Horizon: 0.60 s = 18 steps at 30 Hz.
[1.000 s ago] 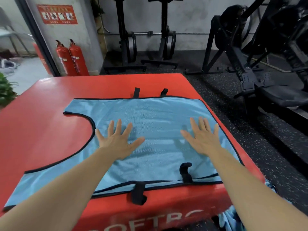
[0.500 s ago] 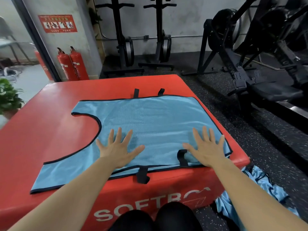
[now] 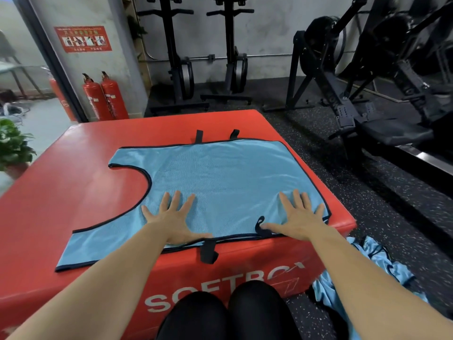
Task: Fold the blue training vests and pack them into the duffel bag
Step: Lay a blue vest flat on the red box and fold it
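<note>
Palms down and fingers spread, the left hand (image 3: 175, 219) and the right hand (image 3: 300, 220) press flat on the near part of a blue training vest (image 3: 220, 177), which lies spread out on a red padded box (image 3: 73, 182) with its curved cut-out toward the left. A black strap (image 3: 208, 252) at the vest's near hem hangs over the box's front edge between the two hands. More blue fabric (image 3: 382, 266) lies crumpled on the dark speckled floor (image 3: 367, 204) just right of the box.

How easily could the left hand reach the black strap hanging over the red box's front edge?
Probably easily: the left hand lies flat on the blue vest right beside the black strap, with nothing lying between them.
</note>
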Motion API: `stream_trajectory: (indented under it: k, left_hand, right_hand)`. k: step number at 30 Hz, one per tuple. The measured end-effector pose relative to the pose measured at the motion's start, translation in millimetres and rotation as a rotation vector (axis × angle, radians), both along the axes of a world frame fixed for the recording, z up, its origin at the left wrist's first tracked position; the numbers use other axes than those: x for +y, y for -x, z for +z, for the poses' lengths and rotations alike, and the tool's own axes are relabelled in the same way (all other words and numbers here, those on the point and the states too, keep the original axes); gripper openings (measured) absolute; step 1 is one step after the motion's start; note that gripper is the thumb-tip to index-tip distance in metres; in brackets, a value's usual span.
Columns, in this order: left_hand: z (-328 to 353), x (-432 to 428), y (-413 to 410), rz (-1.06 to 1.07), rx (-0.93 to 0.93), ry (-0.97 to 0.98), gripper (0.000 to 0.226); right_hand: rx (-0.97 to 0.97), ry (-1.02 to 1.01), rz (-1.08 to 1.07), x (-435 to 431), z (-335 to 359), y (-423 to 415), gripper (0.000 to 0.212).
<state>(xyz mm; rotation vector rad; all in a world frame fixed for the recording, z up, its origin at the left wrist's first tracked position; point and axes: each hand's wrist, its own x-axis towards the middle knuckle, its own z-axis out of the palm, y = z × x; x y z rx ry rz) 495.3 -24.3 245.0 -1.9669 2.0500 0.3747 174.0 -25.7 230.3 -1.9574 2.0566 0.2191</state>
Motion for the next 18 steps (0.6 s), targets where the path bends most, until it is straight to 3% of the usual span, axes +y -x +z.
stream_trajectory:
  k: [7, 12, 18]
  left_hand:
    - [5, 0, 2, -0.008, 0.001, -0.062, 0.142]
    - [6, -1, 1, 0.004, 0.001, -0.07, 0.138]
    - [29, -25, 11, -0.014, -0.046, 0.032, 0.13]
  right_hand:
    - [-0.169, -0.044, -0.098, -5, 14, -3, 0.111]
    - [-0.081, -0.113, -0.007, -4, 13, 2, 0.135]
    - [-0.139, -0.007, -0.043, -20, 30, 3, 0.119]
